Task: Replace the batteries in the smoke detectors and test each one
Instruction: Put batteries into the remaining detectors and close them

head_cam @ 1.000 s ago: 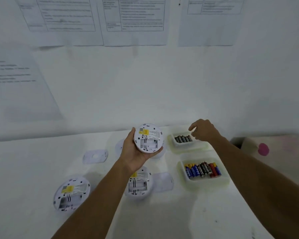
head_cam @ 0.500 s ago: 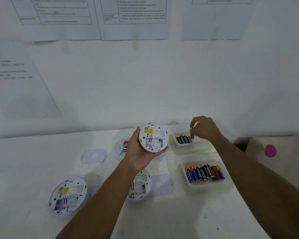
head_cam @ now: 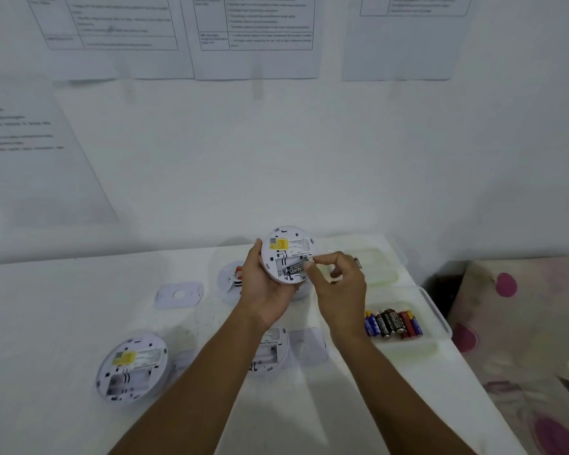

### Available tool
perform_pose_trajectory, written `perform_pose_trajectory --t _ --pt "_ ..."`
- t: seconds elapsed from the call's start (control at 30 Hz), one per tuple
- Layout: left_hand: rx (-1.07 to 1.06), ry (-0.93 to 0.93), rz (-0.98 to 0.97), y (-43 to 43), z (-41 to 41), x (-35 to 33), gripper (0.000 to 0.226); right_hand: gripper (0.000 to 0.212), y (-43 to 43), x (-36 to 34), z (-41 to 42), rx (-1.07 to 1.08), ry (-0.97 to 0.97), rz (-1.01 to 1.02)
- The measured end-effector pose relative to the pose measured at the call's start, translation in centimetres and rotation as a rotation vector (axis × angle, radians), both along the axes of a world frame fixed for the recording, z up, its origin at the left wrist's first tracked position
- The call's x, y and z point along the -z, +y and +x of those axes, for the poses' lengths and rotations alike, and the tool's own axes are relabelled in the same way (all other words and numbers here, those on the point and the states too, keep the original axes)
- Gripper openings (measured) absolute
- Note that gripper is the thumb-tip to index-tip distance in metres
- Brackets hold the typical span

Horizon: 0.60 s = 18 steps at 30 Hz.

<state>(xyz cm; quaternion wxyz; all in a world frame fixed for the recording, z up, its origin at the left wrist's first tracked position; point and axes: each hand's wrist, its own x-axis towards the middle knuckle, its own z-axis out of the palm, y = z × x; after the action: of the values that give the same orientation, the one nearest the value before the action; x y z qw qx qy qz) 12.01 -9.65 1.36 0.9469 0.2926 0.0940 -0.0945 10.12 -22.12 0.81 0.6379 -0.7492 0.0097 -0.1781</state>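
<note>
Head view, batteries point(head_cam: 393, 324) in near tray point(head_cam: 408, 347)

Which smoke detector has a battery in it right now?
The smoke detector in the left hand: the right hand pinches a black battery into it. Both detectors on the table look empty.

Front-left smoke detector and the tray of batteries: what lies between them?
In the head view, a second open-backed detector, partly under the left forearm, and a flat white plate.
</note>
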Motion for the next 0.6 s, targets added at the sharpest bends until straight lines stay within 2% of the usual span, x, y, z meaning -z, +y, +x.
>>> perform_pose_trajectory --t 0.07,0.13,0.3,0.37,0.53,0.6 --pt "-0.004 0.003 0.011 0.2 -0.2 -0.1 0.058 0.012 0.7 0.4 -0.6 0.031 -0.021 -0.025" --pt "-0.009 0.001 0.023 0.2 -0.5 0.0 0.060 0.007 1.2 0.6 -1.1 0.071 -0.095 -0.141" --pt "-0.047 -0.019 0.007 0.3 -1.0 -0.2 0.061 0.026 1.4 1.4 -2.2 0.215 -0.380 -0.782" --pt "-0.053 -0.024 0.009 0.4 -1.1 -0.1 0.059 0.029 1.1 1.8 -2.3 0.217 -0.421 -0.945" --pt "-0.040 -0.030 -0.025 0.6 -1.2 -0.3 0.058 0.028 -0.1 1.6 -1.9 0.147 -0.447 -0.955" --pt "-0.033 -0.031 -0.030 0.9 -1.0 -0.4 0.059 0.026 -1.0 1.3 -1.0 0.016 -0.434 -0.886"
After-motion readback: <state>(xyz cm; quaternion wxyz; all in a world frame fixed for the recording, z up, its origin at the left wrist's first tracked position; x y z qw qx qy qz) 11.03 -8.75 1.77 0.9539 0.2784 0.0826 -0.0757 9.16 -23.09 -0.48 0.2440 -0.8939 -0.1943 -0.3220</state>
